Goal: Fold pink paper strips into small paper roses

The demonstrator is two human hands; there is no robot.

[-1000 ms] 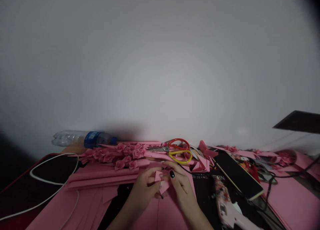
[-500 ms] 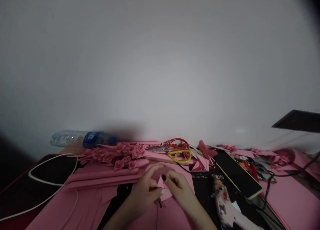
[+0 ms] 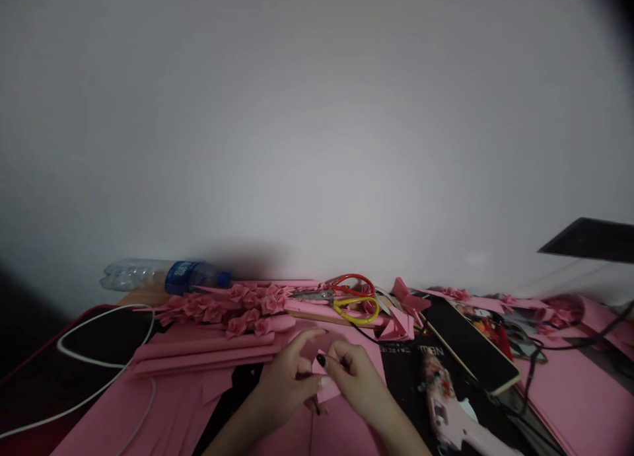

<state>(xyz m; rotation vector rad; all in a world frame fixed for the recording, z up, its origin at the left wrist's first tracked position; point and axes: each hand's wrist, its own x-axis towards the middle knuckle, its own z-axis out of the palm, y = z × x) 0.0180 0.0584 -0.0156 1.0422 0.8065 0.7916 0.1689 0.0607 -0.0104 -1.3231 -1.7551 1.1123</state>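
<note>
A small folded piece of pink paper (image 3: 327, 392) is held between both hands, above pink sheets (image 3: 341, 433) on the table. My left hand (image 3: 290, 383) pinches its lower left side, thumb on top, with the index finger arched above. My right hand (image 3: 351, 373) grips the upper right side, the dark-nailed thumb pressing on the paper's top. Part of the paper is hidden behind the fingers. Just beyond the hands lie pink paper roses (image 3: 247, 307) and scissors (image 3: 355, 309) with one red and one yellow handle.
A plastic bottle (image 3: 143, 275) lies at the back left near a white cable (image 3: 94, 360). Rolled pink paper (image 3: 203, 353) is left of the hands. To the right are a phone (image 3: 473, 343), a pink glue gun (image 3: 450, 410), black cables and a stack of pink sheets (image 3: 579, 390).
My right thumb has slid slightly down and left on the paper, and the paper's top corner now shows less. Both hands keep their hold; the surroundings are unchanged.
</note>
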